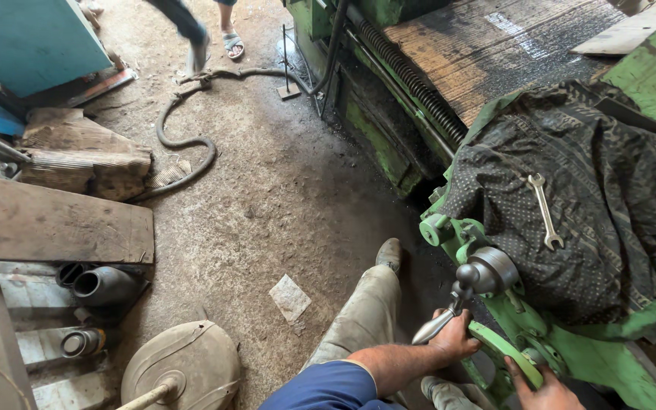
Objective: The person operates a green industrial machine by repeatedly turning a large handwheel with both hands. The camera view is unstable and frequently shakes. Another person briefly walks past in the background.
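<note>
I stand at a green lathe [389, 156] and look down along my leg. My left hand [455, 339] is closed around a metal crank handle [438, 325] that hangs from a grey round hub [493, 270] on the carriage. Just right of it, my right hand [544, 387] grips the rim of a green handwheel [504, 349] at the bottom edge of the view. A dark dotted cloth [571, 205] covers the top of the carriage, and an open-ended spanner [545, 210] lies on it.
A long lead screw [411, 83] runs along the lathe bed. On the dirt floor lie a curled hose [184, 140], wooden boards [55, 224], pipe pieces [104, 285] and a round metal disc [180, 364]. Another person's sandalled feet [214, 42] stand at the far end.
</note>
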